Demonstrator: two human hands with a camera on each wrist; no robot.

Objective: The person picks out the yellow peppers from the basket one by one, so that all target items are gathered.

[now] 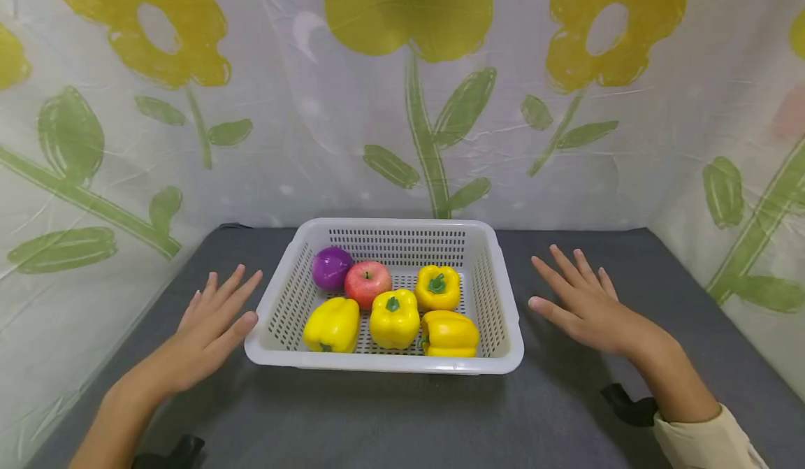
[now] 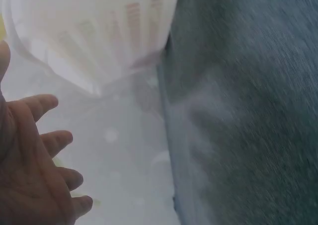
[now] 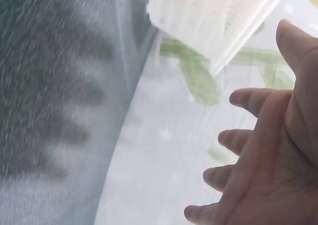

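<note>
A white slotted plastic basket [image 1: 390,364] stands on the dark cloth. Inside it, at the back left, a shiny purple ball-shaped thing [image 1: 331,268] lies against a red apple [image 1: 367,284]. Several yellow bell peppers [image 1: 394,319] fill the front and right part of the basket. To the left of the basket my left hand [image 1: 204,336] hovers, fingers spread and holding nothing, thumb near the rim. My right hand [image 1: 588,308] is off the basket's right side, fingers spread too. In the right wrist view the basket's wall [image 3: 198,21] shows beyond the thumb.
A dark grey cloth [image 1: 377,420] covers the table under the basket. Pale sheets printed with yellow flowers [image 1: 418,8] and green leaves rise behind the table and along both sides. Black straps [image 1: 629,406] show near the wrists.
</note>
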